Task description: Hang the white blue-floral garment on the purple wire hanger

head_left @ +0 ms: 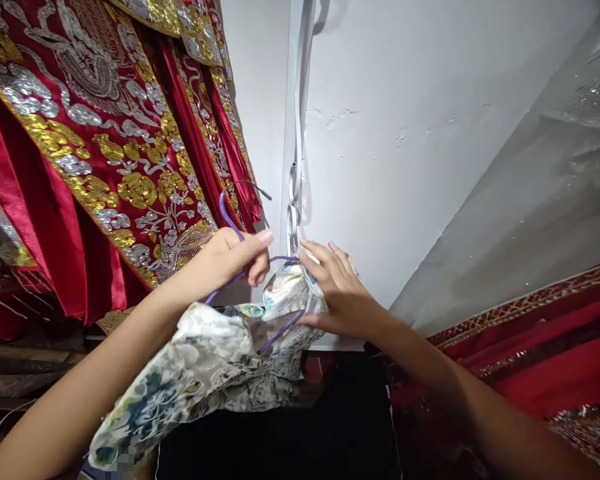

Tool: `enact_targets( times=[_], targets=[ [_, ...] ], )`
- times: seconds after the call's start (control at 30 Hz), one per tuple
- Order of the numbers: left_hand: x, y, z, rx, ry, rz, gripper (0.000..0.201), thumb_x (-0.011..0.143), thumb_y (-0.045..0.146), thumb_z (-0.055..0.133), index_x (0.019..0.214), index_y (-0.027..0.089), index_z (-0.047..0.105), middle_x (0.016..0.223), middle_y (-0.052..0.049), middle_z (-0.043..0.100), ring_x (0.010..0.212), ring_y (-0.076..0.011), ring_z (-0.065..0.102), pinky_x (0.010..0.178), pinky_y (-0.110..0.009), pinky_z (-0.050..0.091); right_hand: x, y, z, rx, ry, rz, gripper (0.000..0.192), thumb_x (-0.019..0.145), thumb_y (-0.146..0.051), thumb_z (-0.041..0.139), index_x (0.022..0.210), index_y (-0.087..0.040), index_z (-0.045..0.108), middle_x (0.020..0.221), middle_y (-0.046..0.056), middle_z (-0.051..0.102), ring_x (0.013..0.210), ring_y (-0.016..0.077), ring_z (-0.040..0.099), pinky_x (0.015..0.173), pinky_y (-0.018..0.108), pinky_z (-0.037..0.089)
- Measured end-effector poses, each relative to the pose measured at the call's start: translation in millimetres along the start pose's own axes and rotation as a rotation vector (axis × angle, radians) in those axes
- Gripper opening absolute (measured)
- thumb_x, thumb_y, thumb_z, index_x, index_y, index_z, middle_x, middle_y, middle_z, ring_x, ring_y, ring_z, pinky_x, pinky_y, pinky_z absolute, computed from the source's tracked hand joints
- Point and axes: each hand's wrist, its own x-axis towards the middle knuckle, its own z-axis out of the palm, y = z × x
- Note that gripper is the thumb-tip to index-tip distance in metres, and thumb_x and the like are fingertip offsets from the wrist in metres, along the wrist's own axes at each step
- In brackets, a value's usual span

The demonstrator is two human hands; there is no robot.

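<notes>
My left hand (230,261) is closed around a purple wire hanger (227,212), just below its hook. A pale floral garment (205,363) with blue and grey flowers hangs from the hanger and drapes over my left forearm. My right hand (337,293) rests on the garment's shoulder edge, fingers spread and pressing the fabric where the purple wire runs inside it. Both hands are held up in front of a white wall (405,133).
Red robes (90,133) with gold and silver embroidery hang at the left. More red embroidered cloth (555,347) lies at the right under a clear plastic cover (555,173). White straps with rings (295,193) dangle down the wall corner. It is dark below.
</notes>
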Motion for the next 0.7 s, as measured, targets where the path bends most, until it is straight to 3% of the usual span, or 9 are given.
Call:
enact_targets(
  times=[0.07,0.13,0.17,0.23,0.3,0.4,0.5,0.6,0.7],
  targets=[
    [9,-8,-8.5,-0.222,0.023,-0.048,0.057,0.098,0.053,0.051,0.056,0.015,0.057,0.055,-0.003,0.059,0.056,-0.0117,0.057,0.057,-0.021,0.046,8,0,-1,-0.062,0.089,-0.042,0.088,0.087,-0.042,0.072,0.160,-0.030,0.024,0.159,0.017,0.036,0.142,0.0378,0.039,0.113,0.061,0.034],
    [18,-19,-21.3,-0.437,0.025,-0.097,0.038,0.093,0.047,0.061,0.074,0.015,0.066,0.063,-0.004,0.066,0.057,-0.0126,0.062,0.055,-0.020,0.048,22,7,-7,-0.064,0.137,-0.045,0.067,0.088,-0.034,0.069,0.150,-0.033,0.044,0.146,0.012,0.052,0.130,0.0336,0.052,0.104,0.054,0.044],
    [21,-25,-29.6,-0.517,0.028,-0.122,0.028,0.091,0.043,0.065,0.087,0.015,0.070,0.072,-0.005,0.070,0.063,-0.0148,0.067,0.059,-0.022,0.052,30,15,-11,-0.056,0.157,-0.037,0.060,0.087,-0.033,0.069,0.144,-0.033,0.051,0.137,0.010,0.058,0.124,0.0320,0.056,0.101,0.051,0.046],
    [25,-38,-48.5,-0.633,0.077,-0.180,0.029,0.090,0.036,0.066,0.112,0.016,0.068,0.093,-0.009,0.076,0.086,-0.0228,0.074,0.075,-0.031,0.059,47,34,-18,-0.057,0.224,0.000,0.051,0.085,-0.033,0.069,0.135,-0.030,0.061,0.125,0.009,0.063,0.115,0.0305,0.059,0.097,0.049,0.048],
    [25,-51,-66.5,-0.738,0.214,-0.232,0.037,0.094,0.041,0.060,0.119,0.015,0.066,0.107,-0.012,0.076,0.103,-0.0298,0.073,0.090,-0.041,0.059,60,53,-25,-0.101,0.288,0.082,0.050,0.082,-0.032,0.070,0.131,-0.027,0.065,0.121,0.009,0.062,0.112,0.0310,0.060,0.094,0.049,0.049],
    [22,-74,-78.0,-0.875,0.512,-0.191,0.049,0.099,0.052,0.047,0.120,0.012,0.065,0.108,-0.013,0.076,0.109,-0.0325,0.071,0.102,-0.049,0.054,66,69,-32,-0.191,0.330,0.225,0.053,0.077,-0.032,0.071,0.130,-0.025,0.066,0.119,0.010,0.061,0.111,0.0333,0.059,0.094,0.051,0.047],
    [13,-96,-63.0,-0.910,0.654,-0.083,0.058,0.098,0.060,0.042,0.126,0.015,0.063,0.118,-0.013,0.074,0.118,-0.0320,0.067,0.107,-0.052,0.050,51,62,-37,-0.275,0.349,0.342,0.057,0.076,-0.032,0.071,0.132,-0.024,0.065,0.122,0.012,0.060,0.114,0.0368,0.056,0.096,0.055,0.045],
    [-6,-121,-31.5,-0.887,0.699,-0.073,0.069,0.093,0.071,0.042,0.128,0.016,0.064,0.127,-0.014,0.071,0.127,-0.0331,0.062,0.109,-0.052,0.048,25,41,-33,-0.331,0.335,0.413,0.063,0.074,-0.030,0.071,0.136,-0.023,0.061,0.124,0.014,0.058,0.116,0.0391,0.054,0.096,0.058,0.045],
    [-29,-150,3.2,-0.809,0.817,-0.082,0.072,0.088,0.077,0.045,0.128,0.020,0.065,0.132,-0.012,0.068,0.133,-0.0303,0.057,0.112,-0.046,0.046,0,19,-15,-0.326,0.295,0.443,0.069,0.071,-0.019,0.066,0.139,-0.024,0.057,0.133,0.014,0.056,0.124,0.0413,0.051,0.103,0.064,0.039]
  ],
)
